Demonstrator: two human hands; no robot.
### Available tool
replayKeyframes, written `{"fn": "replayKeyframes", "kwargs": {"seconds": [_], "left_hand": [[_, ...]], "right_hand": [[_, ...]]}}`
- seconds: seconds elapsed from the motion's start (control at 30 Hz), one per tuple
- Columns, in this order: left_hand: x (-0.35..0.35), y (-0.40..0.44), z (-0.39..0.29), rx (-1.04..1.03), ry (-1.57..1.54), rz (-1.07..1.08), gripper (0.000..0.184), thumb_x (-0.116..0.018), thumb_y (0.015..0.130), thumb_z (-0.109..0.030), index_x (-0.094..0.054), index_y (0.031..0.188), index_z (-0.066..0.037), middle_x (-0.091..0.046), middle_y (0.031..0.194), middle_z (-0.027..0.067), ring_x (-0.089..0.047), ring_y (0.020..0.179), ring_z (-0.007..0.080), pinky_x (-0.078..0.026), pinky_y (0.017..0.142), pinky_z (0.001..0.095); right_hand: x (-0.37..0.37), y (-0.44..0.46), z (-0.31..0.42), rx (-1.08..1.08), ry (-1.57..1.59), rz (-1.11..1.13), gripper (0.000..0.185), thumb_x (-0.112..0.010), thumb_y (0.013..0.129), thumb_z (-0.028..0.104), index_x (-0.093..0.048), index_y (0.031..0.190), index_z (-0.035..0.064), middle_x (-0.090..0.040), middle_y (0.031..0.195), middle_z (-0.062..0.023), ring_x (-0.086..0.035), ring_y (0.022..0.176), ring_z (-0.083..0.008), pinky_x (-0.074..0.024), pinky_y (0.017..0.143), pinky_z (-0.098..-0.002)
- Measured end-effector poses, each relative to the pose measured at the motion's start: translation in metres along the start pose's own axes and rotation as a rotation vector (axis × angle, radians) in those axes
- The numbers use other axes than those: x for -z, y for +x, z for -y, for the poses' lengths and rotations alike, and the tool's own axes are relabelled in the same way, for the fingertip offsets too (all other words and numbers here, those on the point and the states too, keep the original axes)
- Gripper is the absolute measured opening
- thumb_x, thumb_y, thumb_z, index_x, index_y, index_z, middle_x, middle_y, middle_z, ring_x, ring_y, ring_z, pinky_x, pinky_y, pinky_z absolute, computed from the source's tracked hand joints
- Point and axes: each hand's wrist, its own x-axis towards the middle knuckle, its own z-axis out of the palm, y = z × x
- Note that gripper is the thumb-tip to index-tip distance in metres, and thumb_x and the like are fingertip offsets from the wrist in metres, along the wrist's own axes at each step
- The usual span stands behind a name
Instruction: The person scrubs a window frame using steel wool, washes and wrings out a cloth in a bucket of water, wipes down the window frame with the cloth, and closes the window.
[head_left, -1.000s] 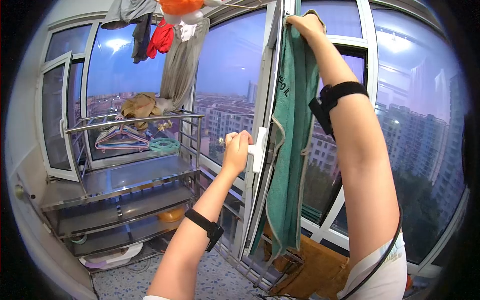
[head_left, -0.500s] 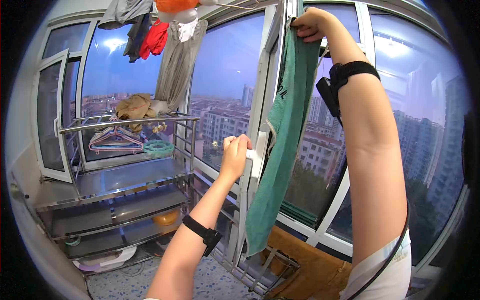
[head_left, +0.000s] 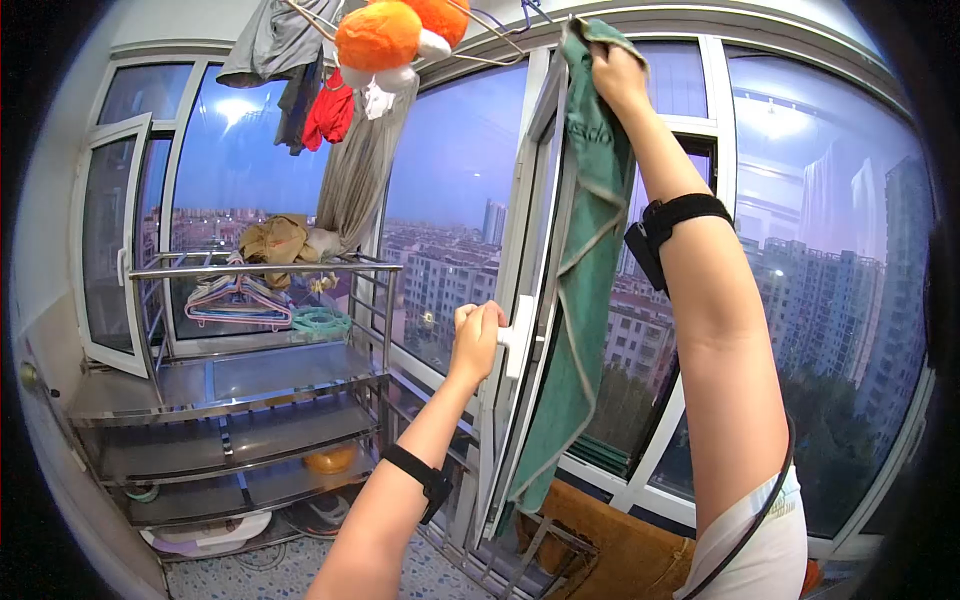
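My left hand is closed around the white window handle on the edge of an opened window sash. High up, my right hand grips a green towel with a pale edge near the top of that sash. The towel hangs down in a long folded strip along the pane, with dark lettering near its upper part. Part of the sash's glass is hidden behind the towel.
A steel rack on the left bears hangers and brown cloth. Clothes and orange plush toys hang overhead. A brown board stands low beneath the window, and another opened sash is far left.
The view has tilted upward, showing more of the plush toys. The towel has turned and spread along the sash, and its lettering shows more clearly. Both hands keep their grips.
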Motion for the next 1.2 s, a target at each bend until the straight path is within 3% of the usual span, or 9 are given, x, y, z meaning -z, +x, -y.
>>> {"fn": "replayKeyframes", "kwargs": {"seconds": [0.2, 0.47, 0.53, 0.67, 0.87, 1.03, 1.13, 1.17, 1.2], "left_hand": [[-0.003, -0.001, 0.001, -0.013, -0.008, -0.017, 0.040, -0.031, 0.097, -0.029, -0.057, 0.076, -0.006, -0.058, 0.077, 0.0098, -0.044, 0.090, 0.0271, -0.032, 0.090, 0.0392], [-0.005, -0.004, -0.006, -0.051, -0.016, -0.046, 0.039, -0.031, 0.097, -0.027, -0.056, 0.076, -0.007, -0.056, 0.076, 0.0076, -0.043, 0.088, 0.0249, -0.030, 0.091, 0.0379], [-0.006, -0.004, -0.007, -0.071, -0.039, -0.029, 0.039, -0.031, 0.097, -0.027, -0.056, 0.075, -0.007, -0.056, 0.076, 0.0077, -0.043, 0.087, 0.0253, -0.030, 0.091, 0.0380], [-0.011, -0.005, -0.007, -0.081, -0.046, -0.021, 0.038, -0.032, 0.097, -0.027, -0.055, 0.076, -0.006, -0.057, 0.078, 0.0101, -0.044, 0.090, 0.0280, -0.033, 0.089, 0.0388], [-0.021, -0.005, -0.018, -0.101, -0.088, -0.016, 0.040, -0.031, 0.096, -0.028, -0.053, 0.074, -0.003, -0.054, 0.074, 0.0115, -0.048, 0.085, 0.0276, -0.036, 0.082, 0.0381], [-0.026, -0.006, -0.022, -0.118, -0.070, -0.005, 0.038, -0.031, 0.095, -0.026, -0.052, 0.074, -0.001, -0.054, 0.075, 0.0139, -0.049, 0.081, 0.0297, -0.038, 0.078, 0.0386], [-0.029, -0.006, -0.021, -0.132, -0.074, -0.017, 0.038, -0.031, 0.095, -0.025, -0.052, 0.074, -0.001, -0.055, 0.075, 0.0139, -0.049, 0.079, 0.0300, -0.038, 0.078, 0.0390], [-0.029, -0.006, -0.020, -0.137, -0.079, -0.023, 0.038, -0.031, 0.095, -0.025, -0.053, 0.074, -0.001, -0.055, 0.075, 0.0144, -0.050, 0.079, 0.0305, -0.039, 0.077, 0.0389], [-0.029, -0.006, -0.021, -0.129, -0.082, -0.019, 0.038, -0.031, 0.095, -0.025, -0.053, 0.074, -0.001, -0.055, 0.075, 0.0144, -0.050, 0.079, 0.0305, -0.039, 0.077, 0.0389]], "right_hand": [[-0.036, -0.031, -0.001, -0.139, 0.062, 0.374, 0.071, -0.022, 0.095, 0.058, -0.044, 0.137, 0.0047, -0.042, 0.140, -0.0231, -0.035, 0.133, -0.0399, -0.0249, 0.112, -0.0420], [-0.055, -0.009, -0.017, 0.039, -0.096, 0.099, 0.076, -0.031, 0.092, 0.061, -0.038, 0.140, 0.0023, -0.037, 0.144, -0.0227, -0.033, 0.135, -0.0354, -0.0260, 0.112, -0.0416], [-0.045, -0.019, -0.003, 0.004, -0.037, 0.019, 0.053, -0.038, 0.094, 0.045, -0.055, 0.125, 0.0050, -0.056, 0.125, -0.0214, -0.053, 0.116, -0.0386, -0.0392, 0.103, -0.0407], [-0.011, 0.010, 0.021, -0.031, -0.187, 0.224, 0.056, -0.034, 0.093, 0.046, -0.052, 0.126, 0.0040, -0.055, 0.126, -0.0232, -0.050, 0.119, -0.0372, -0.0379, 0.102, -0.0431], [-0.041, 0.013, -0.027, 0.051, -0.294, -0.042, 0.054, -0.039, 0.092, 0.039, -0.050, 0.126, -0.0020, -0.054, 0.123, -0.0276, -0.051, 0.118, -0.0392, -0.0376, 0.102, -0.0446], [-0.020, 0.001, -0.012, 0.030, -0.200, 0.066, 0.034, -0.039, 0.085, 0.014, -0.059, 0.110, 0.0015, -0.058, 0.110, -0.0282, -0.055, 0.108, -0.0413, -0.0440, 0.091, -0.0459], [-0.032, -0.019, -0.030, 0.218, -0.054, -0.118, 0.037, -0.039, 0.089, 0.019, -0.058, 0.115, 0.0006, -0.055, 0.121, -0.0256, -0.051, 0.115, -0.0398, -0.0384, 0.099, -0.0448], [-0.029, -0.021, -0.031, 0.024, -0.144, 0.147, 0.055, -0.042, 0.093, 0.035, -0.043, 0.134, -0.0024, -0.043, 0.136, -0.0280, -0.039, 0.129, -0.0400, -0.0288, 0.110, -0.0407], [-0.032, -0.039, -0.027, 0.024, -0.109, 0.069, 0.048, -0.045, 0.090, 0.025, -0.047, 0.129, -0.0030, -0.046, 0.132, -0.0288, -0.042, 0.126, -0.0415, -0.0312, 0.108, -0.0419]]}}
